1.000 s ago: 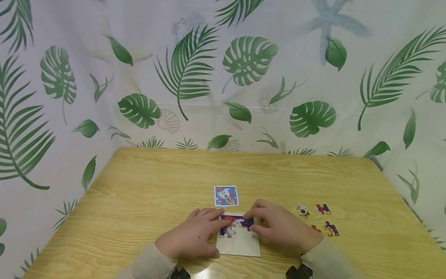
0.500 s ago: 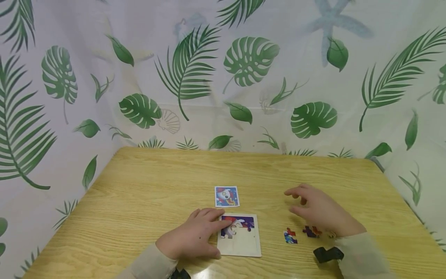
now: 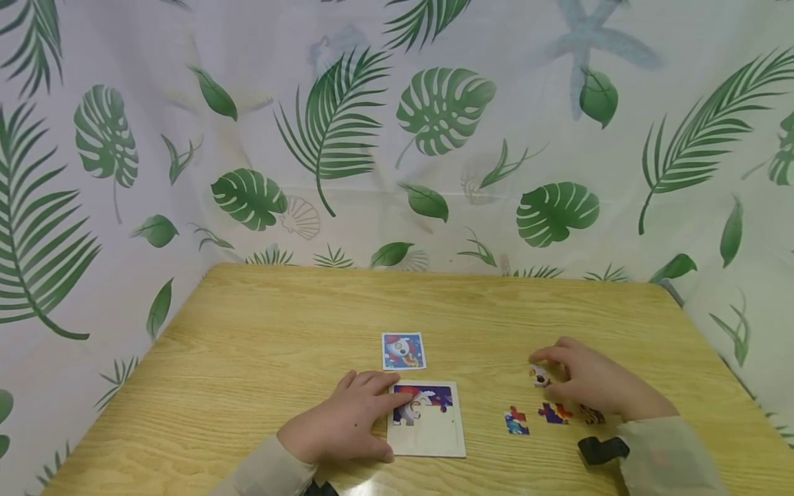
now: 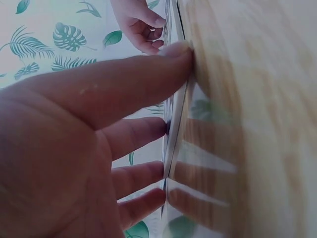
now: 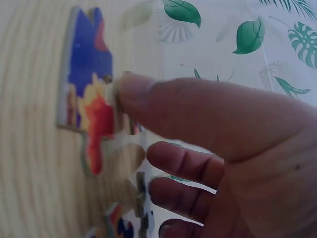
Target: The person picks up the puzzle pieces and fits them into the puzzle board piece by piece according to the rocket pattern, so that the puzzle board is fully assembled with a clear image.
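My left hand rests along the left side of a square jigsaw board, fingers over its top left corner. In the left wrist view the thumb lies against the board's edge. Joined pieces in purple, red and white fill the upper part of the board, partly under the index finger. Right of the board, my right hand has index finger and thumb at opposite edges of a white puzzle piece with a black spot, which lies on the table.
Three other puzzle pieces lie near the right hand: a blue and red one, a purple and red one and one partly under the hand. A picture card lies behind the board. A leaf-print curtain hangs behind the wooden table.
My right hand has left the board's top right corner and moved right, then down onto the white puzzle piece. The left hand has stayed on the board.
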A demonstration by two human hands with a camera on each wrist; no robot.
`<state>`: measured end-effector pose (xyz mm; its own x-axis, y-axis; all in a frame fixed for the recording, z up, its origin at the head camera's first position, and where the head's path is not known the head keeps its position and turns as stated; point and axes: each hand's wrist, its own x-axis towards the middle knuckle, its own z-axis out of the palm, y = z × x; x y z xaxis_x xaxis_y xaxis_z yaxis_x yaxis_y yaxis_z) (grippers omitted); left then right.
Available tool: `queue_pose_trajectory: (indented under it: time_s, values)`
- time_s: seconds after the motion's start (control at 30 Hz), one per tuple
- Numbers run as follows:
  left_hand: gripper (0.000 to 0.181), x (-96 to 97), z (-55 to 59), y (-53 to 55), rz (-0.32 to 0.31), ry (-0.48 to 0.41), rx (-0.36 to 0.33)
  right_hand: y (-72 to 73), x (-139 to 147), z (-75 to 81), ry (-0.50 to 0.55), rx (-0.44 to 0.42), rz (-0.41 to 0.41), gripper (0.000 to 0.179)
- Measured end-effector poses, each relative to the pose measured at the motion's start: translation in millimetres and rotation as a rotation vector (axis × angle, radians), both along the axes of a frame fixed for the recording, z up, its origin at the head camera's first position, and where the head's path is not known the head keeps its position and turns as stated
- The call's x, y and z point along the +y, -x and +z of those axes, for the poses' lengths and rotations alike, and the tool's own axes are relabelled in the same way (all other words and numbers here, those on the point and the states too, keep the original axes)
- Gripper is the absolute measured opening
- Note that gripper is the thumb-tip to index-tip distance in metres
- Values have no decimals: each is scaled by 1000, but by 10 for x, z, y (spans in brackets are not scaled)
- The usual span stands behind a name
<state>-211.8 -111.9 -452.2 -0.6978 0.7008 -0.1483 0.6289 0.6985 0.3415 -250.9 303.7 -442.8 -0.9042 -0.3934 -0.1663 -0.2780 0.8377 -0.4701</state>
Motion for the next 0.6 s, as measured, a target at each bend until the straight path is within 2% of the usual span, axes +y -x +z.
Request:
queue_pose_trajectory:
  time_s: [0.13,0.3,0.6]
  values:
    - [81,0,13,0,0,-6,1,16,-9,-33,-19,10,-4,47]
    - [81,1,18,-2,-6,-24,-31,36,-35,-60,-33,39,-21,42]
    - [83,0,4,4,-20,-35,-80,48,-90,-85,-30,31,-72,44]
